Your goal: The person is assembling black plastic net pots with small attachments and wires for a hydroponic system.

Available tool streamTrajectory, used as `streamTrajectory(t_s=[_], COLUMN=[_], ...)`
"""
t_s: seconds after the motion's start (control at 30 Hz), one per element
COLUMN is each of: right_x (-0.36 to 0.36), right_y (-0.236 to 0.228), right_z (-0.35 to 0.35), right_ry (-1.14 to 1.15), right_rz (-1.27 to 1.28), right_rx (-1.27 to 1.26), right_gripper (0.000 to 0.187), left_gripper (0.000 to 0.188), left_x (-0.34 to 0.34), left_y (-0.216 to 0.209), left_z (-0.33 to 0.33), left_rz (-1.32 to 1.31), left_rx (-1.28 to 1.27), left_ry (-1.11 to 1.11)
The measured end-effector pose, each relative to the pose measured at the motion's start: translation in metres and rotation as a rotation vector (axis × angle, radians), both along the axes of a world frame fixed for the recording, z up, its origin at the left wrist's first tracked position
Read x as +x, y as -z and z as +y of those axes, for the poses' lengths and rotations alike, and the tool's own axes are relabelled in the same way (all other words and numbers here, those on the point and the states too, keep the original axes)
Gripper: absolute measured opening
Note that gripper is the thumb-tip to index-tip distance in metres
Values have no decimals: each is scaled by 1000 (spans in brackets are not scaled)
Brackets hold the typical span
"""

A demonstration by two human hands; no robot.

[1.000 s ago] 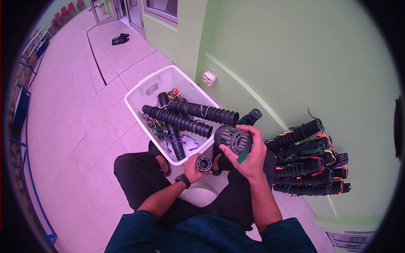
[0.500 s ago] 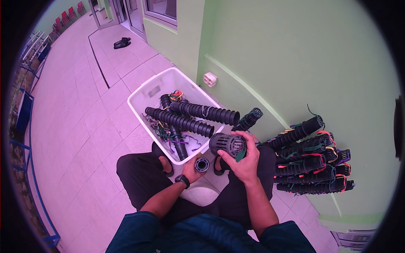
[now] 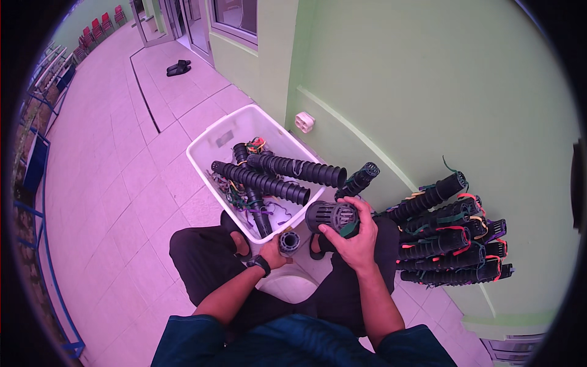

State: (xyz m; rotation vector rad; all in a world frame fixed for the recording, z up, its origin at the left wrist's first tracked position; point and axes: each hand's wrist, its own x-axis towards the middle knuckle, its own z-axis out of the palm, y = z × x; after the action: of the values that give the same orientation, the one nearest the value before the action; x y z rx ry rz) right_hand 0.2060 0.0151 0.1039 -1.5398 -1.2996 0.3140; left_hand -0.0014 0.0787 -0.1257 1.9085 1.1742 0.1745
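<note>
My right hand (image 3: 358, 235) is closed around a slotted black basket-like pot (image 3: 324, 215), fingers on its far side and thumb on its near side. A green strip (image 3: 349, 229) shows at its end, by my thumb. Lower and to the left, my left hand (image 3: 273, 253) grips a dark tube (image 3: 289, 241), its round open end facing up. The rest of that tube is mostly hidden. Just beyond both hands stands a white plastic tub (image 3: 202, 160). Ribbed black tubes (image 3: 262, 182) lie crosswise in it, over tangled coloured strips (image 3: 232, 186).
Against the green wall at right lies a stack of ribbed tubes (image 3: 437, 238) tied with coloured strips. Another ribbed tube (image 3: 361, 178) leans beside the tub. A white socket-like fitting (image 3: 304, 122) sits low on the wall. Black sandals (image 3: 178, 68) lie on the tiles (image 3: 143, 202).
My left hand has shifted slightly up and left with the tube, whose open end has tilted a little. My right hand has moved slightly lower, still holding the slotted pot.
</note>
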Motion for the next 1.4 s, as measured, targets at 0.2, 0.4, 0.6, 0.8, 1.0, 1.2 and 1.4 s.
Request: streamTrajectory(t_s=[0.2, 0.4, 0.6, 0.8, 1.0, 1.2, 1.4], right_x=[-8, -36, -41, -21, -26, -32, -36], right_y=[17, 42, 39, 39, 27, 21, 17], right_z=[5, 26, 31, 25, 32, 39, 46], right_ry=[-32, -73, -75, -12, -104, -59, 34], right_rz=[170, 59, 84, 511, 679, 630, 484], right_rx=[-100, -74, -95, -173, -214, -263, -167], right_gripper=[65, 65, 32, 23, 19, 22, 19], left_gripper=[73, 33, 33, 42, 46, 57, 60], left_x=[-29, -5, -8, -15, -22, -26, -26], left_y=[-63, -116, -116, -128, -134, -131, -136], left_z=[57, 55, 60, 67, 67, 71, 70], left_rz=[270, -1043, -1280, -1440, -1456, -1408, -1378], left_rx=[-233, -920, -1047, -1014, -922, -854, -815], left_ry=[168, -129, -251, -299, -217, -152, -131])
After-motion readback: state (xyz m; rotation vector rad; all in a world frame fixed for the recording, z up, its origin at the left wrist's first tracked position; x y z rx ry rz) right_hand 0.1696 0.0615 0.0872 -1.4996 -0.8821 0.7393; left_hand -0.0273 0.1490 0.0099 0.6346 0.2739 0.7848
